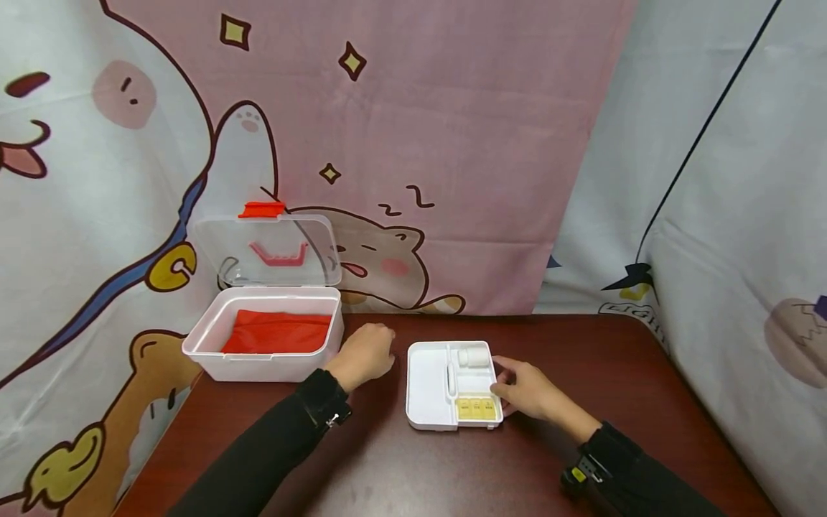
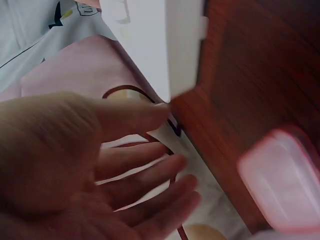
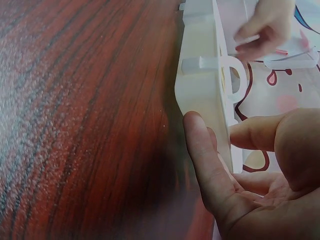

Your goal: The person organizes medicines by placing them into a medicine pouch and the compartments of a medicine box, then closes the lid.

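A flat white compartment box (image 1: 426,388) lies on the table. Its right part has open compartments: a white roll (image 1: 474,357) sits in the upper one and small yellow blocks (image 1: 476,409) line the lower one. My right hand (image 1: 526,388) grips the box's right edge; in the right wrist view the thumb (image 3: 257,134) is on the rim and a finger (image 3: 202,155) lies along the side wall. My left hand (image 1: 365,355) hovers between this box and a pinkish-white bin, holding nothing. Its fingers (image 2: 145,172) are loosely bent in the left wrist view.
The pinkish-white bin (image 1: 265,368) stands at the back left with red fabric (image 1: 278,332) inside. Its clear lid (image 1: 316,248), with a red latch (image 1: 261,209), is raised behind it. A cartoon-printed cloth (image 1: 478,179) hangs along the back edge of the brown table (image 1: 439,474).
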Tool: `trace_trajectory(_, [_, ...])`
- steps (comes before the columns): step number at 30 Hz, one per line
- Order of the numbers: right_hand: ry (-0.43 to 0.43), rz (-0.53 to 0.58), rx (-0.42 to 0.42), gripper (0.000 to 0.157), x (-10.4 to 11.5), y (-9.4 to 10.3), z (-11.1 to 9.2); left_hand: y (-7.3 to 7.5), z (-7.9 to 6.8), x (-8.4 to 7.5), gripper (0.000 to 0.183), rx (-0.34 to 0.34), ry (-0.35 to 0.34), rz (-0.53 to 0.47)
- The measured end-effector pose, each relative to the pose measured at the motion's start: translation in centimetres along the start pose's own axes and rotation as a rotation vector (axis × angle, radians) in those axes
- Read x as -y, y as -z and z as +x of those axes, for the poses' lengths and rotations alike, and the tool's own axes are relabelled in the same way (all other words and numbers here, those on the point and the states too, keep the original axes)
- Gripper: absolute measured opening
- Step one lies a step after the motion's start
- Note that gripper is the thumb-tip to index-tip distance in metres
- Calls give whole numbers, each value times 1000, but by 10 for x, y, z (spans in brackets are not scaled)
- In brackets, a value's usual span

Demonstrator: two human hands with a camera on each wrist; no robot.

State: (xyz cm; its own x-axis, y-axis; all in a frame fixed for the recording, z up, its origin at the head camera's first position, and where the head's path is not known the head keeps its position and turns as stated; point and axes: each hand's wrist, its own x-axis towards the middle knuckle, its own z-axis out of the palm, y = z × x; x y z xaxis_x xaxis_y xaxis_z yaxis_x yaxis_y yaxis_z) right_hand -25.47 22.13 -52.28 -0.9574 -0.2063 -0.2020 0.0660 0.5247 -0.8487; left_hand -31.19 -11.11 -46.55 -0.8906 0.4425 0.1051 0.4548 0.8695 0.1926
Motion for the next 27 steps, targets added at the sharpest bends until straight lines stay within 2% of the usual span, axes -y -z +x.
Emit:
trace_trajectory(4, [1,-2,0,68,1,1,-1,3,-17,10,14,76,13,45])
trace_trajectory(10, [12,-11,6,67,0,2,-1,2,-33,18,46,192,19,108])
trace_trajectory(19, [-1,-6,12,68,-2,-1,-2,-4,-40,27,34,171,-35,157])
trace_trajectory(27, [-16,-30,7,67,0,0,1,-7,-35,35,26,179,-44,149])
